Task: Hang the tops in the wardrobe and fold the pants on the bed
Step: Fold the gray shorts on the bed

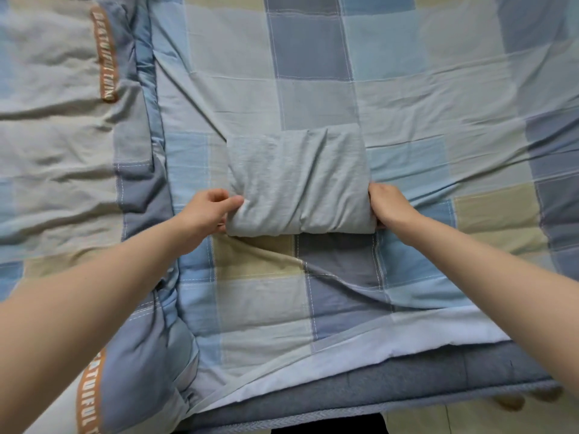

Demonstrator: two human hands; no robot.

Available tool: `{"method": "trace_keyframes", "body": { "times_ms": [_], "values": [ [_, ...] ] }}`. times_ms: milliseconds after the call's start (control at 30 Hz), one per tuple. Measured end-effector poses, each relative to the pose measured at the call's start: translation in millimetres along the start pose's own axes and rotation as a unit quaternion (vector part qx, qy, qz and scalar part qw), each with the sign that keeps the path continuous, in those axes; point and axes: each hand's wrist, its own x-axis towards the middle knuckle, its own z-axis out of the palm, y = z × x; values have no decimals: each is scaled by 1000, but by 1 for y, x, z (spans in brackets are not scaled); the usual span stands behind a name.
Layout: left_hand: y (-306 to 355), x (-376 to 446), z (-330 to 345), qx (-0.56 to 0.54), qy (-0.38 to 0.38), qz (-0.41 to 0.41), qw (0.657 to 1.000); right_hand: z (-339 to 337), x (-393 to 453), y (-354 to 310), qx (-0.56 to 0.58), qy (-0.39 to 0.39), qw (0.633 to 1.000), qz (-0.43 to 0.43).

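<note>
While folded pants lie on the bed, left hand and right hand pinch their near corners (quilt tape reads "BEAUTIFUL THING").

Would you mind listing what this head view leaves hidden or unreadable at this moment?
- Right hand: fingertips tucked behind the folded pants, so its grip is unclear.
- Left hand: its lower fingers go under the bundle.
- Pants' inner layers: hidden by the top fold.
- Orange lettered strip on the quilt: wording creased, partly unreadable.
- Wardrobe and tops: outside the frame.
</note>
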Motion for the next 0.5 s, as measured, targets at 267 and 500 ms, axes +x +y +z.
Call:
{"method": "trace_keyframes", "body": {
  "times_ms": [267, 500],
  "values": [
    [-14, -16, 4, -29, 91, 67, 993, 12, -10, 2, -59, 114, 986, -104],
    [-14, -15, 37, 47, 243, 33, 968, 23, -14, 1, -5, 111, 994, -13]
  ]
}}
